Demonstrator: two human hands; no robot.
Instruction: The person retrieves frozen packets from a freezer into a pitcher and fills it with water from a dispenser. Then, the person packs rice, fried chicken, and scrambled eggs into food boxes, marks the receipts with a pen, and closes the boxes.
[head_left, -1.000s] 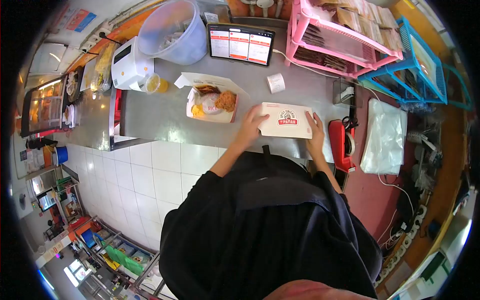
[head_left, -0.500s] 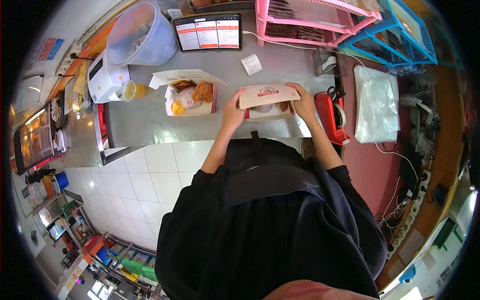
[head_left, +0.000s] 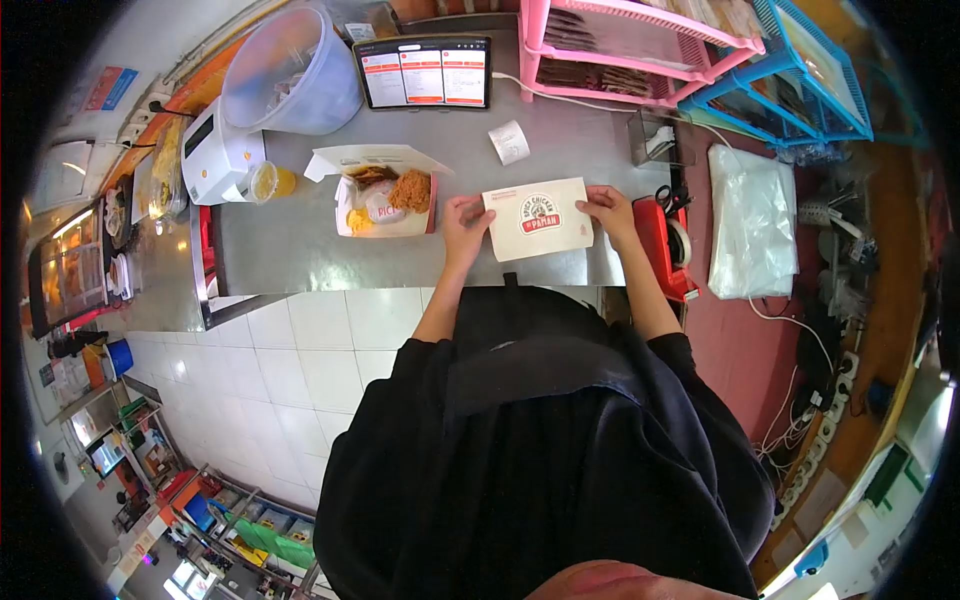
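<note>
A white printed carton (head_left: 540, 219) has its lid down over its contents, near the front edge of the steel counter. My left hand (head_left: 465, 226) pinches the lid's left edge, and my right hand (head_left: 607, 213) pinches its upper right edge. Left of it stands an open carton (head_left: 388, 229) with fried chicken (head_left: 411, 191), a wrapped rice portion (head_left: 384, 208) and something yellow inside. Neither hand touches that open carton.
A paper roll (head_left: 509, 142) and a tablet (head_left: 424, 74) are behind the cartons. On the right are a red tape dispenser (head_left: 662, 250), scissors and plastic bags (head_left: 752, 222). A cup (head_left: 272, 182), a white printer (head_left: 219, 155) and a tub (head_left: 292, 75) stand left.
Half a second ago the right carton's lid was partly raised, with food showing beneath; now it lies down over the food. Both hands have shifted along the lid's edges.
</note>
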